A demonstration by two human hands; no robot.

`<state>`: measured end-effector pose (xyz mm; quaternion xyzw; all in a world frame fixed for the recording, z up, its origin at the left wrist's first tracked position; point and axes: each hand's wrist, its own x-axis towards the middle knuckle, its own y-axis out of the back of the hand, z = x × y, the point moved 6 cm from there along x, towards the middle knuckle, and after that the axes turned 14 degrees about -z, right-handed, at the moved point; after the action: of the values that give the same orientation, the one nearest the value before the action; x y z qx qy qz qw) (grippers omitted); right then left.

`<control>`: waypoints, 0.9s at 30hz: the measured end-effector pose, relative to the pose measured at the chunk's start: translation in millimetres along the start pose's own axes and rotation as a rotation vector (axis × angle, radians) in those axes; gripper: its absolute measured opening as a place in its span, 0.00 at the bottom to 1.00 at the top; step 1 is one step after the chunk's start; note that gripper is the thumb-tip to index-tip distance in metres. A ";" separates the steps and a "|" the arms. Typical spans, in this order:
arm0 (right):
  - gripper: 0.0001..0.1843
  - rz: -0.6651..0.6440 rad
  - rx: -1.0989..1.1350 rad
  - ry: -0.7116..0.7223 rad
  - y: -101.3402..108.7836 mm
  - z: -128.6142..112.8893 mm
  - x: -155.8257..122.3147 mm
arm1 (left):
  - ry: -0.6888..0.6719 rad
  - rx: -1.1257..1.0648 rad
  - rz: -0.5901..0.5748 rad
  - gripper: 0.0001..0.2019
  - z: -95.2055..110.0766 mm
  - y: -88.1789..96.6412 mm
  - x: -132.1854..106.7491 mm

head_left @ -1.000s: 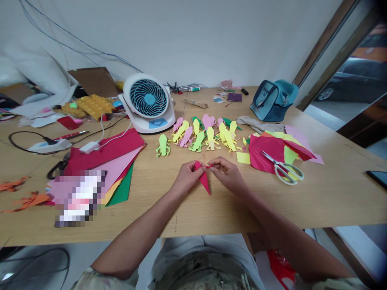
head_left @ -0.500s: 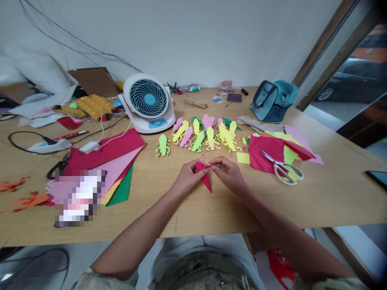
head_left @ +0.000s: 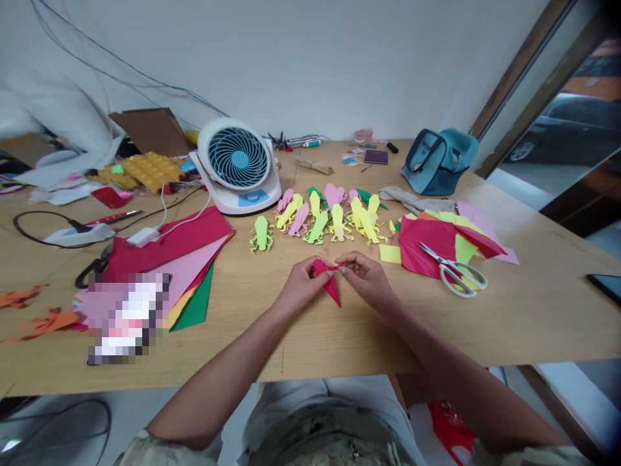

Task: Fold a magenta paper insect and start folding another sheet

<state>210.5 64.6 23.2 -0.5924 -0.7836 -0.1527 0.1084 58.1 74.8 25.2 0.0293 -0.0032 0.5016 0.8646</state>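
Both hands work a red folded paper (head_left: 330, 286) just above the wooden table (head_left: 339, 343), in front of the white desk fan (head_left: 237, 162) and a little to its right: the left hand (head_left: 301, 285) pinches the wide upper end, the right hand (head_left: 367, 277) pinches a thin flap sticking out from that end, and the pointed tip aims toward the person. A row of yellow, green and pink paper insects (head_left: 320, 217) lies just right of the fan's base, between the fan and the hands. Scissors (head_left: 456, 272) rest on loose coloured scraps well to the fan's right, and a stack of coloured sheets (head_left: 179, 255) lies in front of the fan to its left.
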 end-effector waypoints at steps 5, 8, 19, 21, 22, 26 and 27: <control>0.13 -0.020 -0.021 -0.001 -1.4 -1.6 -0.3 | -0.002 -0.047 -0.004 0.10 -1.0 -1.4 0.6; 0.11 -0.024 -0.072 0.023 -1.0 -6.0 0.1 | 0.011 -0.071 -0.005 0.11 -2.4 -1.9 1.3; 0.11 -0.011 -0.260 0.155 0.2 -20.0 -3.0 | 0.051 -0.117 0.008 0.11 -2.0 -1.7 -0.2; 0.09 0.009 -0.382 0.232 1.1 -28.6 -5.0 | 0.062 -0.126 0.011 0.11 -1.0 -2.0 -0.9; 0.08 0.014 -0.441 0.272 0.9 -32.8 -6.0 | 0.068 -0.126 0.010 0.11 -0.8 -2.2 -1.1; 0.10 0.016 -0.595 0.374 -0.9 -43.4 -9.3 | 0.091 -0.114 -0.015 0.12 -1.7 -4.5 -0.8; 0.10 0.016 -0.616 0.379 -1.0 -44.3 -9.8 | 0.091 -0.111 -0.018 0.12 -1.8 -4.9 -0.7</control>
<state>211.8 39.3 60.8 -0.5645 -0.6621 -0.4880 0.0695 61.9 71.8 23.1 -0.0416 0.0087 0.4934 0.8687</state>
